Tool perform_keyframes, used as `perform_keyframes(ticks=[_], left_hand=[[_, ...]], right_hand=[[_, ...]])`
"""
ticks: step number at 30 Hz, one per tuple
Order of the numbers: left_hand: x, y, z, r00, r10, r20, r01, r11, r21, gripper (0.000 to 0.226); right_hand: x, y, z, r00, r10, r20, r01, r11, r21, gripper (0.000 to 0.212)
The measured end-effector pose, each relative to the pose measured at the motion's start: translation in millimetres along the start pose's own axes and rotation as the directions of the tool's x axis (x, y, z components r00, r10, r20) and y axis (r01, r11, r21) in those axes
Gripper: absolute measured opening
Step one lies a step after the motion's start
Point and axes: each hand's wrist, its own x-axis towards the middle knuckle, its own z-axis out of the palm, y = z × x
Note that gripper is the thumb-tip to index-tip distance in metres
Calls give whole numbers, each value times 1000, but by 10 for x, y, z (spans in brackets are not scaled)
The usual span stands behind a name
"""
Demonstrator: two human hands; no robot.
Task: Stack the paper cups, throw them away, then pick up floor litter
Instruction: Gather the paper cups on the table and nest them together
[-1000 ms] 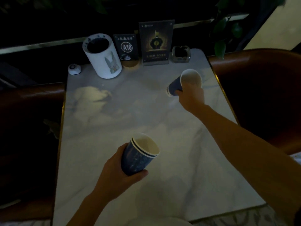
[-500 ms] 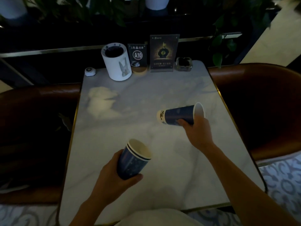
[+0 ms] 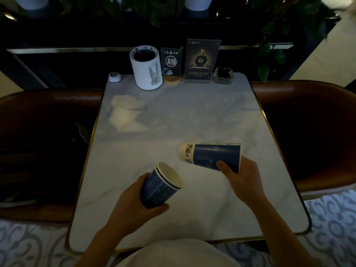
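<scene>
Pretty dim shot; far left there's a brown leather seat (image 3: 48, 112) tucked against the white marble counter (image 3: 192, 116); along the counter's back edge, going left to right, a small white puck-like button (image 3: 114, 77), a white cylinder holder with a rabbit on it (image 3: 146, 68), an A10 table sign (image 3: 171, 62) on a wooden base, a taller dark promo stand (image 3: 202, 61) and a glass ashtray (image 3: 223, 75); closer in, the left hand (image 3: 134, 205) is wrapped around the stacked blue cups (image 3: 159, 186), looks like two nested going by the double rim, thumb across the base, mouth tilted up and to the right, held just above the counter; just to the right of that, the right hand (image 3: 242, 180) is closed around a single blue cup (image 3: 212, 156) turned on its side, pale bottom pointing left toward the stack's open mouth, rim end in the palm; the two aren't touching, a small gap between them; far right another brown seat (image 3: 308, 122), and patterned floor (image 3: 331, 218) near the bottom corners
</scene>
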Motion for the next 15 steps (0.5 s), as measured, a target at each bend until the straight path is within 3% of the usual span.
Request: perform_keyframes(ticks=[11, 15], left_hand=[[42, -8, -24, 1000, 19, 4, -19, 997, 71, 89], [70, 25, -1, 998, 46, -41, -37, 979, 202, 95]], right_hand=[[-12, -195, -100, 988, -81, 128, 69, 993, 92, 36], [-3, -214, -163, 975, -80, 209, 63, 994, 89, 39]])
